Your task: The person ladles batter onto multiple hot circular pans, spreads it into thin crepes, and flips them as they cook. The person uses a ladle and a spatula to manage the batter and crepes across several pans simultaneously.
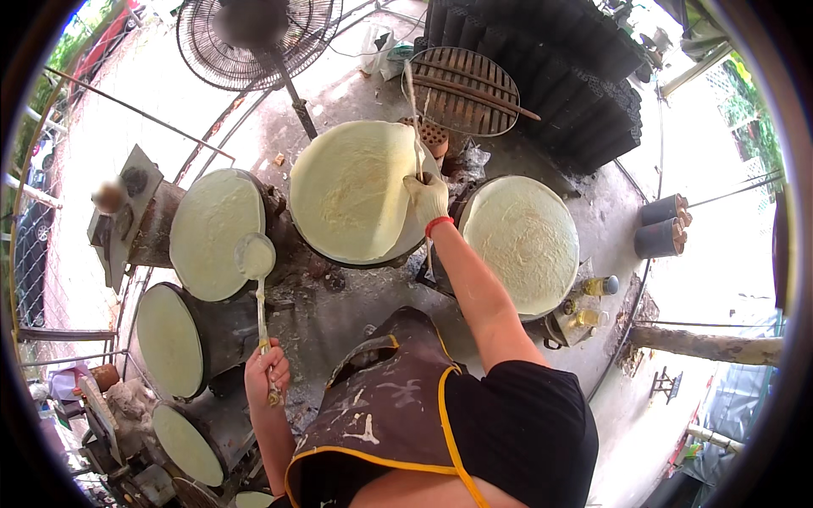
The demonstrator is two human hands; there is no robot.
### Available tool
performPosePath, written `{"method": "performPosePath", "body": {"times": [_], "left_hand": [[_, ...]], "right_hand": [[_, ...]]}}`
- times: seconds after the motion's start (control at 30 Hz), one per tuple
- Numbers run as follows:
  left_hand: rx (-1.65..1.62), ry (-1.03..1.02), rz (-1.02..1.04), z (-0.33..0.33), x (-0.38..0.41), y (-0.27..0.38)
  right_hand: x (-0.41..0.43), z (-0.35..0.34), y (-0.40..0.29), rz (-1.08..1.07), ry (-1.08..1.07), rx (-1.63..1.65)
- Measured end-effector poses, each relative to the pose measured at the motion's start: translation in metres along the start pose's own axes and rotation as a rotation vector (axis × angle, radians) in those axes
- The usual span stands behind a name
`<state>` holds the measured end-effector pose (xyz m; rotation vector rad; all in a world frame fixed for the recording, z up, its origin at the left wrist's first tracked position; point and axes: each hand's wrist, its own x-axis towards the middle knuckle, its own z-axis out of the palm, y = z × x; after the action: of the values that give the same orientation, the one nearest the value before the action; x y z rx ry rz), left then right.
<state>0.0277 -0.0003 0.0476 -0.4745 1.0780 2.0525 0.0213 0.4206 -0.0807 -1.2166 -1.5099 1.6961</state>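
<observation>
My right hand (427, 198), in a pale knit glove, grips a long thin stick (411, 95) at the right edge of the middle round griddle. A large thin sheet of pale batter (352, 190) covers most of that griddle. My left hand (268, 373) is closed on the handle of a ladle (255, 256). The ladle's bowl, coated with pale batter, is over the right edge of the left batter-covered griddle (216, 235); whether they touch I cannot tell. Another pale round sheet (524, 244) lies on the griddle to the right of my right forearm.
More batter-covered griddles (170, 340) stand at lower left. A pedestal fan (254, 38) is at upper left. A round slatted rack (467, 92) and stacked black honeycomb briquettes (559, 82) are beyond. Jars of yellow liquid (600, 286) stand at right, with two dark buckets (659, 237) farther out.
</observation>
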Motion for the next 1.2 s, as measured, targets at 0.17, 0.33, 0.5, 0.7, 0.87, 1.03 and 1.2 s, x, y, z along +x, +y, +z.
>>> {"method": "performPosePath", "body": {"times": [0.17, 0.33, 0.5, 0.7, 0.87, 1.03, 1.2], "left_hand": [[0.017, 0.030, 0.000, 0.001, -0.002, 0.001], [0.066, -0.034, -0.064, 0.009, 0.006, 0.007], [0.117, -0.112, -0.130, 0.019, 0.027, -0.003], [0.211, -0.283, -0.217, 0.049, 0.044, -0.017], [0.322, -0.362, -0.277, 0.087, 0.041, -0.037], [0.378, -0.374, -0.317, 0.105, 0.030, -0.049], [0.395, -0.381, -0.334, 0.104, 0.026, -0.052]], "right_hand": [[-0.020, -0.019, -0.023, 0.118, 0.016, 0.356], [0.000, -0.057, 0.057, 0.167, 0.141, 0.547], [-0.020, -0.102, 0.048, 0.131, 0.364, 0.266], [-0.085, -0.295, 0.074, -0.038, 0.670, 0.363], [-0.096, -0.393, 0.136, 0.195, 0.944, -0.134], [-0.110, -0.397, 0.119, 0.290, 1.029, -0.388], [-0.129, -0.389, 0.113, 0.334, 0.995, -0.112]]}}
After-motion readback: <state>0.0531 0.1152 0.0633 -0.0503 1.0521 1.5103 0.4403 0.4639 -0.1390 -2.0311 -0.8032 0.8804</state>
